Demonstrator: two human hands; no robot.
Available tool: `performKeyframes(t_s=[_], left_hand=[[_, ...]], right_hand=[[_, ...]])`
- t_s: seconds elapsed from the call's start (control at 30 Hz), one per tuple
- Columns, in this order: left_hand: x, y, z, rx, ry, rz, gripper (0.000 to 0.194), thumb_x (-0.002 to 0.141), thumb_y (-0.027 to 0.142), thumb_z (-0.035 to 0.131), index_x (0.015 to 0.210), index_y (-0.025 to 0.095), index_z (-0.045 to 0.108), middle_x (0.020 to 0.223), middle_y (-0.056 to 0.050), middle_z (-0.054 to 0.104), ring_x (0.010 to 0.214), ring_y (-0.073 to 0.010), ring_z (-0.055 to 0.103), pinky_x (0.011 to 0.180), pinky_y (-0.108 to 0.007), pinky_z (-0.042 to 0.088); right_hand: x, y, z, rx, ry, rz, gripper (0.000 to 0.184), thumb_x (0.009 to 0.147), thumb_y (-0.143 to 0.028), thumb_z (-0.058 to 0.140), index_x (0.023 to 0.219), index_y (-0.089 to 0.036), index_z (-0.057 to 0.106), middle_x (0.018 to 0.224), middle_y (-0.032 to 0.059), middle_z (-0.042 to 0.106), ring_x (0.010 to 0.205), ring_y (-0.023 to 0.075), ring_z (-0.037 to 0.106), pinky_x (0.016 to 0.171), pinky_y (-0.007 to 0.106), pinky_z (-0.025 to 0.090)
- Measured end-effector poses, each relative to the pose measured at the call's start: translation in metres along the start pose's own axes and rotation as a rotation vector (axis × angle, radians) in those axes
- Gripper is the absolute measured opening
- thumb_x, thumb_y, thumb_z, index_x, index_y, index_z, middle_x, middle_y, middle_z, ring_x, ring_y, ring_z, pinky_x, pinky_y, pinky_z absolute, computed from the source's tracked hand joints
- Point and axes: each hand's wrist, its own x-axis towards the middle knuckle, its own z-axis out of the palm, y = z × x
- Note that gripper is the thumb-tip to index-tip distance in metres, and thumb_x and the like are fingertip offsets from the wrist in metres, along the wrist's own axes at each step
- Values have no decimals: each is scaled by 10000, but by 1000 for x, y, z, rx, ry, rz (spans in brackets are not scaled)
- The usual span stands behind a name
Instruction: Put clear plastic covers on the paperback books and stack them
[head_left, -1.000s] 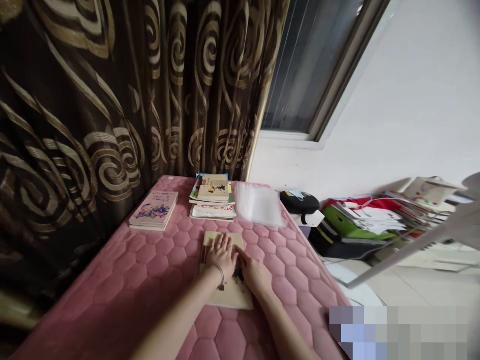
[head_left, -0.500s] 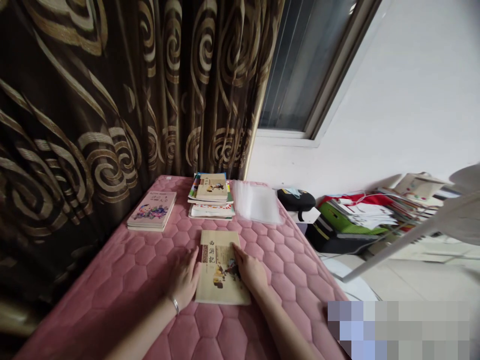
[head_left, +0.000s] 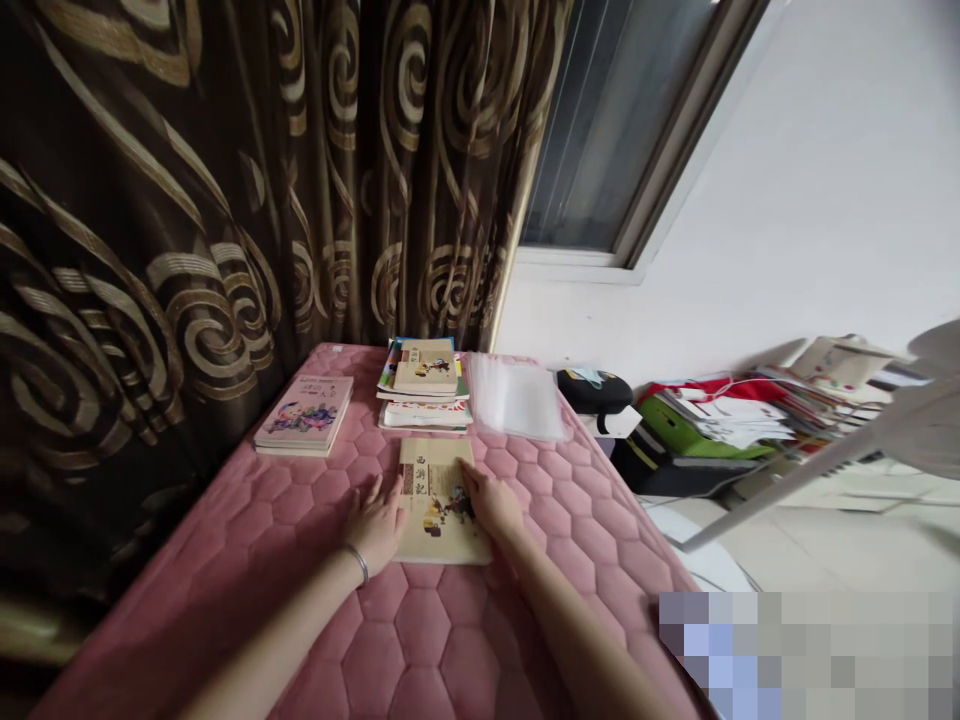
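Observation:
A beige paperback book [head_left: 442, 520] with dark Chinese characters and a small coloured figure on its cover lies flat on the pink quilted mattress [head_left: 420, 640]. Along its left edge rests my left hand [head_left: 376, 522], fingers stretched and spread, its side touching the book; a silver bracelet is on that wrist. My right hand [head_left: 491, 505] is closed over the right edge, with fingertips on the cover and part of the grip hidden. Just beyond the book stands a stack of books [head_left: 424, 410], topped by a smaller beige book [head_left: 425, 366] with similar cover art.
Pink-covered books [head_left: 306, 415] lie at the left. Clear plastic sleeves [head_left: 517, 398] are right of the stack. A patterned curtain [head_left: 330, 180] hangs behind. Off the mattress's right side are a black case [head_left: 592, 392], piled papers [head_left: 727, 415] and a white fan's pole [head_left: 780, 490].
Both hands and the beige book have slid forward across the mattress, closer to the stack. The book still lies flat between the hands.

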Motion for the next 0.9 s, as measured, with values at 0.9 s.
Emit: performKeyframes(t_s=[0.9], left_hand=[[4, 12, 32, 86, 227, 250, 553, 891, 212, 304, 1442, 162, 301, 1525, -75, 256, 1400, -241, 237, 1115, -466, 272]], right_hand=[[-68, -18, 30, -67, 114, -421, 547, 957, -375, 334, 1413, -73, 355, 1478, 158, 316, 1391, 272, 233, 1130, 462, 207]])
